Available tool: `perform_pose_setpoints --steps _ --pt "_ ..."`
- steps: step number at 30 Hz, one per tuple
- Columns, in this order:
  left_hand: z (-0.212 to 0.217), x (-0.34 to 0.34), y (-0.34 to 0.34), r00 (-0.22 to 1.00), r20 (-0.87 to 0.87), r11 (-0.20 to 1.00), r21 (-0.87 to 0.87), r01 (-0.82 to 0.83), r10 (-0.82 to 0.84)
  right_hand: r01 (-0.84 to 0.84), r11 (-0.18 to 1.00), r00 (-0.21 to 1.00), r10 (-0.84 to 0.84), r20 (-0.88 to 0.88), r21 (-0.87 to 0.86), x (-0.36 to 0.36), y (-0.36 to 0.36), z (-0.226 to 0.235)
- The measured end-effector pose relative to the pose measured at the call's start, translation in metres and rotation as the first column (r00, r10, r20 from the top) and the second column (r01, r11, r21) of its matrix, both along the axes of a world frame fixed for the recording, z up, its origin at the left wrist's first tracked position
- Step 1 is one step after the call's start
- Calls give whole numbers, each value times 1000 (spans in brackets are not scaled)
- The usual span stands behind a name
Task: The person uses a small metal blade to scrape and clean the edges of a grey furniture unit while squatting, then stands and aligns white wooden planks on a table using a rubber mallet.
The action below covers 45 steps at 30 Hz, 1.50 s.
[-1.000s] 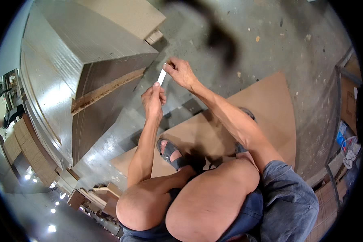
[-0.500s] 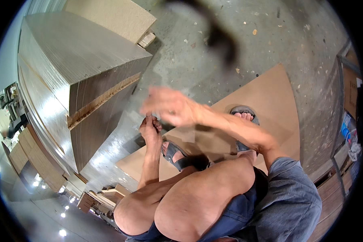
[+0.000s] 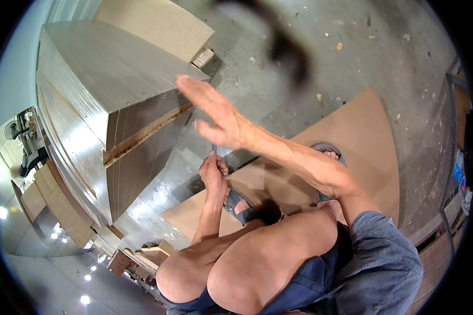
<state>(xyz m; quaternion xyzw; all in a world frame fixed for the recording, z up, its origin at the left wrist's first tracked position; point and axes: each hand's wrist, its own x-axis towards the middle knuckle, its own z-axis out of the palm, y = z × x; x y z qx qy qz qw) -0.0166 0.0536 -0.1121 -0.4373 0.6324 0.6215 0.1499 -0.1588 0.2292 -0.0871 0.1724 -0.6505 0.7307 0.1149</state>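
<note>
The right arm reaches up and leftward across the front, elbow slightly bent, its hand [image 3: 220, 116] released with the fingers straight and close together and the thumb spread apart, the tips overlapping the edge of the wrapped stack [image 3: 126, 63]; whether they touch it, I cannot tell. Below it, the left hand [image 3: 213, 170] points upward with curled fingers, pinching a thin grey strip [image 3: 214, 148] that sticks up past the thumb, just under the right palm.
</note>
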Motion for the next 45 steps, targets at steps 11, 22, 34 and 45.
perform_pose_setpoints --steps 11,22,34,45 --pt "3 -18 22 997 -25 998 -5 -69 69 62 993 996 -68 64 98 -41 12 8" --pt "6 -3 23 1000 -19 1000 -24 -14 13 25 994 994 -36 -100 -105 -36 28 74" --pt "-2 3 32 979 -132 987 6 -159 158 -68 993 982 50 -180 -99 -1 27 85" --pt "14 0 35 991 -47 992 -14 127 -127 -92 994 937 69 -343 -53 -91 12 111"
